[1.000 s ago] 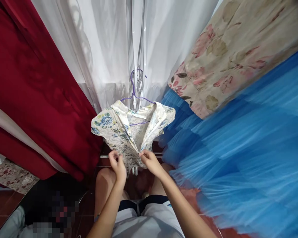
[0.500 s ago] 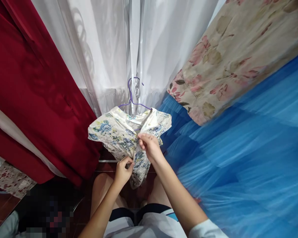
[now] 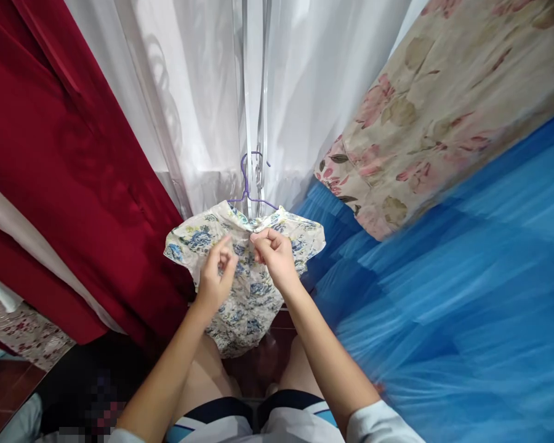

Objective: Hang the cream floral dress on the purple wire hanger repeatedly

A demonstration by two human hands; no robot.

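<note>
A white short-sleeved garment (image 3: 253, 295) with blue and yellow flowers hangs in front of me on a purple hanger (image 3: 246, 184). My right hand (image 3: 274, 252) pinches its neckline at the middle, with thumb and forefinger together. The two neckline edges meet there. Just left of it, my left hand (image 3: 218, 271) is held in front of the cloth with the index finger stretched up and the thumb apart, holding nothing. Whether a fastener sits under the right fingertips is hidden. The garment's lower end hangs by my knees.
White curtains (image 3: 198, 92) with pale straps (image 3: 253, 80) hang behind. Red cloth (image 3: 87, 184) fills the left, blue tulle (image 3: 443, 307) the right, below beige floral fabric (image 3: 410, 129). Dark tiled floor (image 3: 258, 363) shows beneath. A blurred dark patch lies lower left.
The open V of the neckline has come together. My right hand has moved slightly up to the collar. My left hand has let go of the cloth lower down and risen.
</note>
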